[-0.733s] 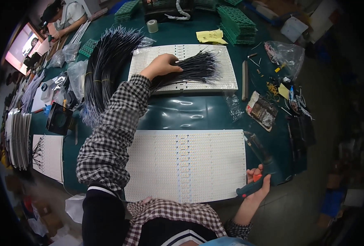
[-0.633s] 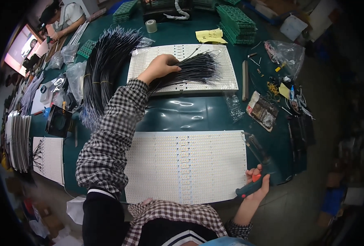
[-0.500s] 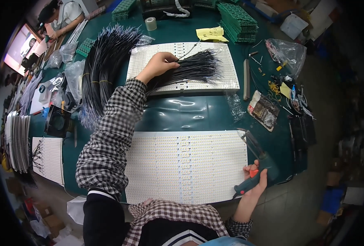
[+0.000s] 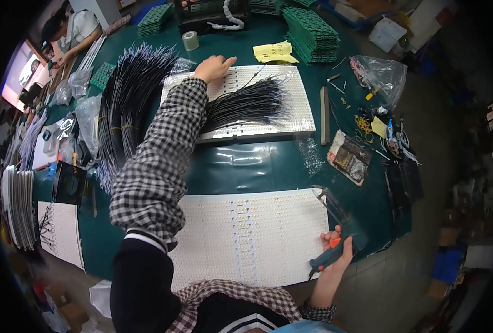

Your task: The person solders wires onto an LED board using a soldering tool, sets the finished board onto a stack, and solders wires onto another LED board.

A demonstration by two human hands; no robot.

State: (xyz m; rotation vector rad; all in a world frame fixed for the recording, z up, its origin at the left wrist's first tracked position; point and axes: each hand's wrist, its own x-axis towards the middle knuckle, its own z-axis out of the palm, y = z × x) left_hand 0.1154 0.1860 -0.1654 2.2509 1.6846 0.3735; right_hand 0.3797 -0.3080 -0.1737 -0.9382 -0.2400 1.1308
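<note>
My left hand (image 4: 213,67) is stretched out to the far side of the green worktop (image 4: 257,161), fingers loosely spread and flat on the far white panel (image 4: 291,94), holding nothing. Just to its right, a bundle of black wires (image 4: 246,102) lies across that panel, fanned toward the right and close to my checked sleeve (image 4: 157,161); I cannot tell whether the palm touches the wire ends. A much larger heap of black wires (image 4: 127,111) lies on the worktop to the left of the panel.

My right hand (image 4: 335,250) sits at the near right edge of the worktop, fingers wrapped tight around the teal-and-orange handle of a soldering iron (image 4: 335,233), whose tip points up and away over the right corner of the near white panel (image 4: 252,238). This panel lies flat directly in front of me.

Farther right are a clear plastic bag (image 4: 377,75) and a scatter of small tools (image 4: 391,144). Stacks of green trays (image 4: 310,28) stand at the far edge, with yellow paper (image 4: 274,51) and a roll of tape (image 4: 189,40) beside them. Another person (image 4: 74,30) works at the far left.
</note>
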